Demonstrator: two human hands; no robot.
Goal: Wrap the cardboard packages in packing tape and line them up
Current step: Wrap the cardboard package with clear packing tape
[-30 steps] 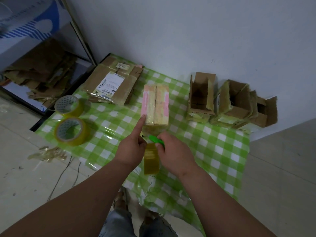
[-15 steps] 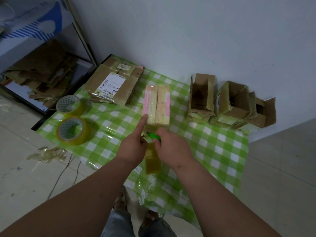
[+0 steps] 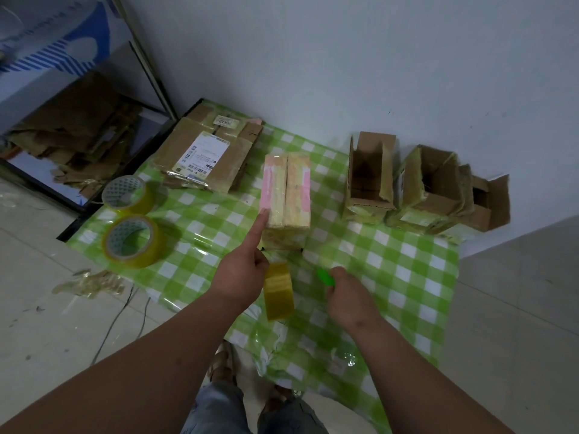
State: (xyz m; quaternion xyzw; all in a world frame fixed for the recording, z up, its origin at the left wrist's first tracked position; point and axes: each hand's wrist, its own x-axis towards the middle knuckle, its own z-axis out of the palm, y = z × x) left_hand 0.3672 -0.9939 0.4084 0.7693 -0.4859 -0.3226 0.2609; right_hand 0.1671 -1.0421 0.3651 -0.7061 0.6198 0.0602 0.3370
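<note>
Two hands reach over the tabletop (image 3: 407, 277), which wears a shiny green and white checked plastic cloth. The left hand (image 3: 241, 274) has its pointing finger out straight, and the tip presses the near left corner of the wrapped package (image 3: 286, 192). Its other fingers are curled in, and a roll of yellow packing tape (image 3: 279, 291) sits just beside that hand; how the hand holds the roll is hidden. The right hand (image 3: 347, 296) is curled tight around a bright green cutter (image 3: 325, 276), of which only the tip pokes out.

The wrapped package is a long cardboard block in the middle of the tabletop, glossy with clear tape, with pink stripes down its sides. Far left lies a flat brown cardboard package (image 3: 203, 155) with a white label. Near the left edge sit two more tape rolls (image 3: 131, 220), round and yellow. Far right, by the wall, stand three open cardboard boxes (image 3: 423, 186) with rough, torn flaps. A crumpled scrap of used tape (image 3: 91, 283) lies on the floor to the left.
</note>
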